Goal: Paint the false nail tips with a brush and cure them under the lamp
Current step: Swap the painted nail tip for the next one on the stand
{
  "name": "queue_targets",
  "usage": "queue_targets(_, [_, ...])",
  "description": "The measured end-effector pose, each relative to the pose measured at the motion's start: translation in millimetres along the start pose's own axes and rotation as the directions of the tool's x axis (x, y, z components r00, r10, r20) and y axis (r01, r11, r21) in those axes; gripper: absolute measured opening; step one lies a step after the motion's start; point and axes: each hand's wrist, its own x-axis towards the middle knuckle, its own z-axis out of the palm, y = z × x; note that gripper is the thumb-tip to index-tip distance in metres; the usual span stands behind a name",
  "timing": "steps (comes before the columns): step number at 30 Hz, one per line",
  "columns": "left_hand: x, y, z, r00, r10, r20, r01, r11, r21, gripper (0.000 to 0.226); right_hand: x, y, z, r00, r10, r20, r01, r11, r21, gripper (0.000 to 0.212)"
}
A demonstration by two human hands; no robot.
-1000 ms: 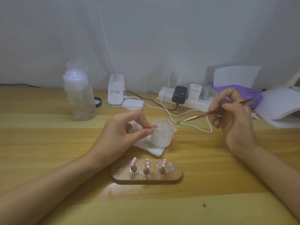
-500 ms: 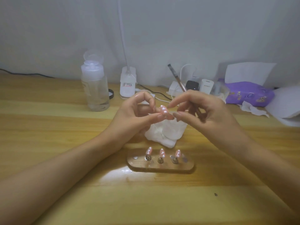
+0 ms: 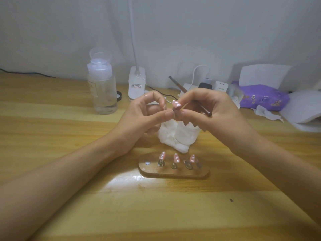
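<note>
Both bare forearms reach in from the lower corners on either side of the wooden stand (image 3: pixel 173 169), and the hands are raised close together just behind it. Left hand (image 3: pixel 145 115): thumb and forefinger pinch the nail tip (image 3: pixel 176 105), other fingers curled. Right hand (image 3: pixel 215 112): fingers curled round the brush (image 3: pixel 179 86), fingertips just beside the left hand's.

Background. A plain, pale grey-white wall (image 3: pixel 199 28) is shown across the upper part of the view and is met at its foot by the back edge of a wooden worktop (image 3: pixel 52 140). The worktop is marked by bands of lighter and darker yellow grain, run from left to right. A bright patch of reflected light (image 3: pixel 128 180) is seen on its glossy surface near the middle. A soft shadow (image 3: pixel 231 72) is cast on the wall at the right. A black cable (image 3: pixel 26 73) is laid along the back edge at the left.
</note>
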Motion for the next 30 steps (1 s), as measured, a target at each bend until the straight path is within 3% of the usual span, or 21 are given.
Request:
queue_targets(5, [-2.1, 3.4, 1.7, 1.000, 0.018, 0.009, -0.018, 0.999, 0.049, 0.019, -7.5, -0.2, 1.6, 0.994, 0.111, -0.011, -0.109, 0.984, 0.142, 0.005])
queue_targets(11, [-4.5, 10.6, 11.4, 0.997, 0.014, 0.071, -0.025, 0.986, 0.162, 0.017, -30.0, 2.9, 1.0, 0.993, 0.058, -0.106, -0.033, 0.975, 0.218, 0.009])
queue_targets(13, [-0.6, 18.3, 15.9, 0.997, -0.060, -0.056, 0.071, 0.971, 0.230, 0.032, -46.8, 10.4, -4.3, 0.987, 0.050, -0.155, -0.026, 0.987, 0.156, 0.011])
queue_targets(15, [8.5, 35.9, 14.0, 0.943, -0.195, -0.270, 0.237, 0.962, 0.132, 0.045, -67.1, 20.9, -8.8, 0.983, 0.082, -0.165, -0.075, 0.996, 0.050, 0.013])
queue_targets(17, [16.6, 59.9, 6.9, 0.928, -0.198, -0.315, 0.250, 0.959, 0.133, 0.036, -83.2, 29.9, -10.3, 0.980, 0.137, -0.142, -0.138, 0.990, 0.002, 0.012])
queue_targets(20, [15.9, 85.4, -2.0, 0.984, -0.152, -0.092, 0.177, 0.876, 0.449, 0.017, -91.5, 37.6, -9.5, 0.979, 0.187, -0.085, -0.189, 0.982, -0.021, 0.017])
queue_targets(23, [-3.8, 84.7, -7.6, 0.920, -0.382, 0.084, 0.211, 0.667, 0.715, 0.043, -87.8, 40.6, -8.0, 0.982, 0.181, -0.052, -0.185, 0.980, -0.076, 0.015])
queue_targets(26, [-36.2, 66.2, -12.3, 0.837, -0.536, 0.112, 0.265, 0.576, 0.773, 0.064, -86.1, 41.2, -4.4, 0.987, 0.160, -0.026, -0.161, 0.985, -0.054, 0.011])
queue_targets(30, [-62.2, 39.7, -5.9, 0.912, -0.401, 0.088, 0.152, 0.529, 0.835, 0.080, -86.3, 43.1, -3.9, 0.982, 0.185, -0.033, -0.186, 0.981, -0.051, 0.014])
